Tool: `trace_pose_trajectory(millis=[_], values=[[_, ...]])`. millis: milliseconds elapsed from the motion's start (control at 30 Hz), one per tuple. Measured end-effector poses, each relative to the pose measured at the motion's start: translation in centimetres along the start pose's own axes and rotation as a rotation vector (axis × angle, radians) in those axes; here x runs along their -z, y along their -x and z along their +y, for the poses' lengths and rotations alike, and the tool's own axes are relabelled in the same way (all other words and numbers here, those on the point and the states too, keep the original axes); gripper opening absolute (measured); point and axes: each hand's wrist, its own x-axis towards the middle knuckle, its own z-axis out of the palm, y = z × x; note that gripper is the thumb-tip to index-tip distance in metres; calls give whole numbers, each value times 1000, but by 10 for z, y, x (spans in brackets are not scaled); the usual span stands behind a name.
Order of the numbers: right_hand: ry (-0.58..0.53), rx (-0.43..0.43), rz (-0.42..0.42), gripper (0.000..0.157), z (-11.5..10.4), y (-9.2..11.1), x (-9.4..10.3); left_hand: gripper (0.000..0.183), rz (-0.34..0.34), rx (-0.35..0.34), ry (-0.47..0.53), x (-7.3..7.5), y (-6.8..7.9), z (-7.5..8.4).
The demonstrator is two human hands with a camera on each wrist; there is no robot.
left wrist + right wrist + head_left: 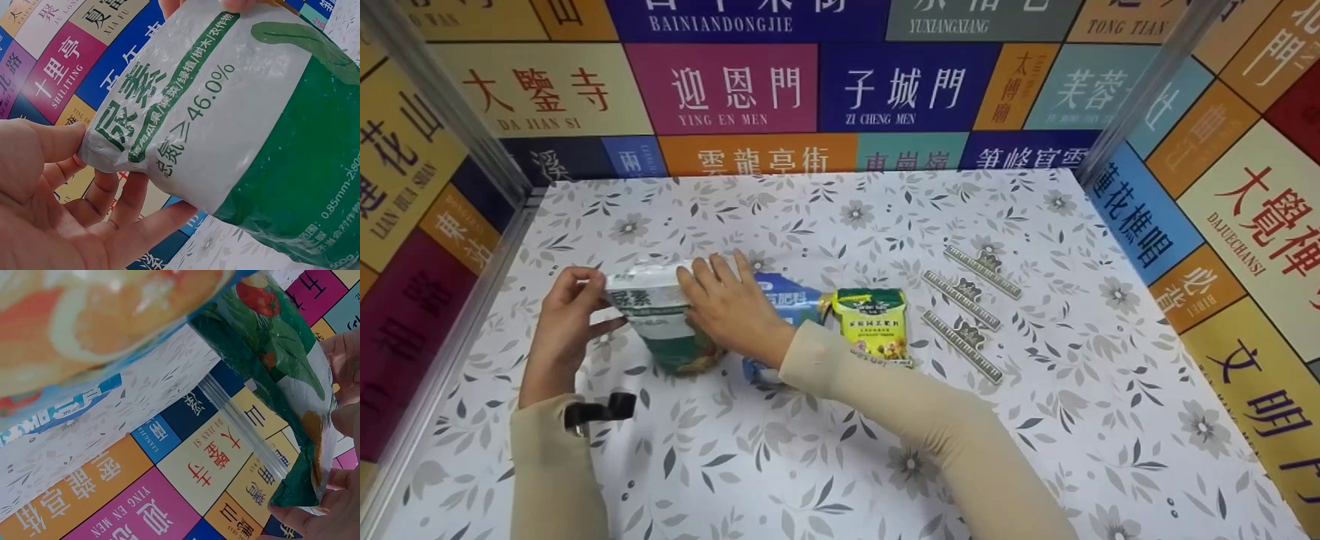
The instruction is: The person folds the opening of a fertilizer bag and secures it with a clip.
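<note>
In the head view, a green-and-white bag of urea fertilizer (667,322) stands tilted at the left middle of the table. My left hand (566,319) pinches its upper left corner between thumb and fingers; the left wrist view shows the corner in the grip, the other fingers spread under the edge. At the bag's upper right side, my right hand (735,300) grips the edge, its fingertips (247,5) showing at the top of the left wrist view. Behind the right hand lies a blue fertilizer bag (799,300), partly hidden by that hand and wrist.
A yellow-and-green fertilizer packet (874,326) lies right of the blue bag. Farther right, three clips with keyboard-patterned bars, such as the nearest clip (964,346), lie in a slanted column. Panels with printed place names (720,86) wall the flower-patterned table (855,480) at the back and sides.
</note>
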Motion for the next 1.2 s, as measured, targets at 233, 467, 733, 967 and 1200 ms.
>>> trace_pose_trajectory(millis=[233,467,733,967,1200], values=[[-18,61,100,43,6,-4,-8,7,0,15,12,0,0,-1],[-82,113,216,30,13,-6,-16,6,8,21,33,1,0,-2],[-135,104,217,29,17,-9,-15,6,45,34,7,0,-1,-2],[-152,84,203,31,16,-10,-14,7,60,42,17,0,-1,-2],[-155,70,191,31,16,-11,-17,5,72,58,-30,0,-2,-2]])
